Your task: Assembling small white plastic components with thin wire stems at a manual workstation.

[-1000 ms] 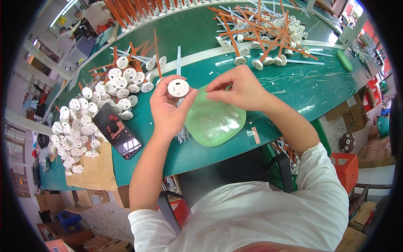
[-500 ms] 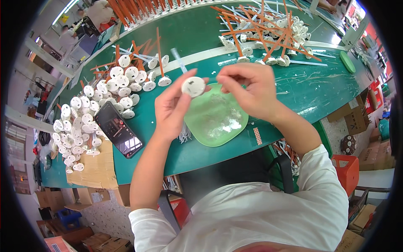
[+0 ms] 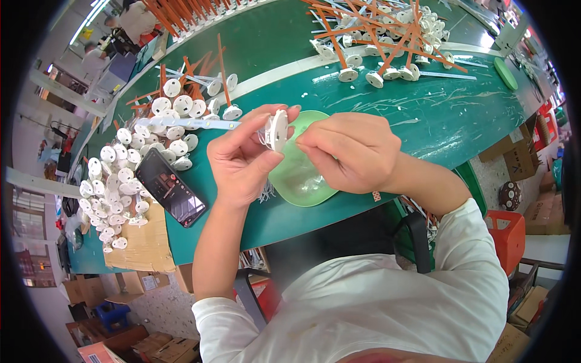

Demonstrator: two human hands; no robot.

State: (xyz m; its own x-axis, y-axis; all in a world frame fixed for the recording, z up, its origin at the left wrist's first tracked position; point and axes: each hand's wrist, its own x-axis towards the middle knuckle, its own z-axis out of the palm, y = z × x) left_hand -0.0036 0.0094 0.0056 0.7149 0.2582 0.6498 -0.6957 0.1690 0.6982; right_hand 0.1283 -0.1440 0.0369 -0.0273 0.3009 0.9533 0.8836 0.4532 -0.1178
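In my left hand (image 3: 237, 158) is a white round disc (image 3: 279, 130), gripped at its edge by thumb and fingers and turned nearly edge-on. Thin white wires show behind the disc, and a pale strip (image 3: 203, 123) with small square spots reaches left from the hand. Just to the right of the disc, my right hand (image 3: 357, 154) is closed with thumb and forefinger pinched together. Whatever is in that pinch is too small or hidden to name. Below both hands lies a light green plate (image 3: 284, 181), partly covered by them; its contents are unclear.
Many white discs (image 3: 115, 175) are heaped at the left, partly on cardboard (image 3: 148, 242), beside a black phone (image 3: 171, 189). White wires (image 3: 267, 191) lie left of the plate. More discs with orange and pale strips (image 3: 387, 45) are piled far right, near a green lid-like piece (image 3: 503, 74).
My left hand has turned the disc from face-up to nearly edge-on, and the strip has swung from upward to leftward. My right hand has moved left and down, closer to the disc.
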